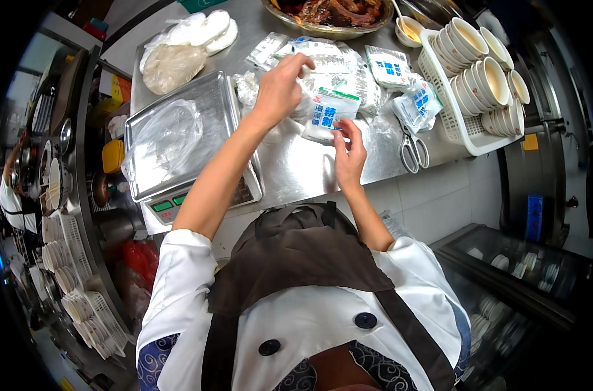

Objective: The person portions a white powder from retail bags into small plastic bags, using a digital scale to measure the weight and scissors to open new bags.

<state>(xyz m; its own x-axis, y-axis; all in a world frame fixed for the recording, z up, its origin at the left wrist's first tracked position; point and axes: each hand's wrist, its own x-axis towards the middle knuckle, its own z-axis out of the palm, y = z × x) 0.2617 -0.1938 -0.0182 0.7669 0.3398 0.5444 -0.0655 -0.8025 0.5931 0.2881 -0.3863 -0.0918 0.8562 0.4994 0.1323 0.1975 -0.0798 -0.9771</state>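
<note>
My right hand (351,154) grips the lower right corner of a white plastic packet (329,115) with blue print and a green top edge. Over a heap of similar printed packets (325,61) is my left hand (282,88), its fingers bent and apart, with no held thing visible. Whether its fingertips touch the heap is hidden. Another packet (388,67) lies to the right of the heap. Closer to the table's edge, one more packet (418,105) partly covers a pair of scissors (414,151) with pale handles.
A digital scale (213,137) with a metal tray and a clear plastic bag (166,137) stands left. Behind it lie filled bags (174,68). A metal basin (301,22) of dark braised meat is at the back. Right, a white basket (448,105) holds stacked bowls (482,83).
</note>
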